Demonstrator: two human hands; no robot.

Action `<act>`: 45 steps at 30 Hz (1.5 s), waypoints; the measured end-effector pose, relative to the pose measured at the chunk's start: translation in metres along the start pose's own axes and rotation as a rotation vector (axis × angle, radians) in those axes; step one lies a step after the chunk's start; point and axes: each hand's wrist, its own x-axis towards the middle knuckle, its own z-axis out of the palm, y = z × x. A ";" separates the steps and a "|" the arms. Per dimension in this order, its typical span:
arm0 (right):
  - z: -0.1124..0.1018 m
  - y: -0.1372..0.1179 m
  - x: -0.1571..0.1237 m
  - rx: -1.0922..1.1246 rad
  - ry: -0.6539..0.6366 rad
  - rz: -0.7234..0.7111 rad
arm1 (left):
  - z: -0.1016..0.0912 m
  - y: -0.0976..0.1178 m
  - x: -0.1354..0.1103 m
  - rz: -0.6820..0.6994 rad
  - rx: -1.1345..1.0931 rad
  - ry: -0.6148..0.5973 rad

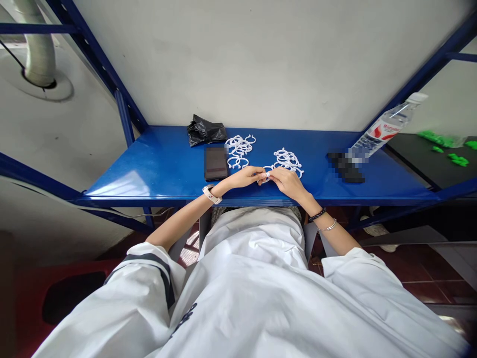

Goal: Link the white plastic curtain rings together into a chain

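Observation:
My left hand (pixel 246 177) and my right hand (pixel 287 182) meet over the front of the blue table, fingers closed. Between their fingertips is a small white plastic ring (pixel 266 176), partly covered by the fingers. It resembles the open, knob-ended plastic rings lying nearby. A heap of white rings (pixel 286 158) lies just beyond my right hand, one reaching toward the fingers. Another pile of white rings (pixel 239 145) is past my left hand, with loose rings (pixel 237 161) closer in.
On the blue table (pixel 167 169) a dark flat object (pixel 216 164) lies left of the rings, with a crumpled black plastic bag (pixel 205 130) behind it. At right stand a water bottle (pixel 385 128) and a blurred black item (pixel 346 168). Blue metal posts (pixel 124 117) frame the sides.

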 end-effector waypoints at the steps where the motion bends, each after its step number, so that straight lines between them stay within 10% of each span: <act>1: 0.000 0.000 0.000 -0.019 0.007 -0.009 | 0.000 0.000 0.000 -0.002 0.004 0.002; 19: 0.001 -0.007 0.000 -0.143 -0.016 -0.122 | 0.012 -0.004 -0.016 0.254 0.260 0.243; 45: 0.000 -0.016 -0.003 0.042 -0.024 -0.020 | 0.018 -0.007 -0.018 0.095 0.460 0.264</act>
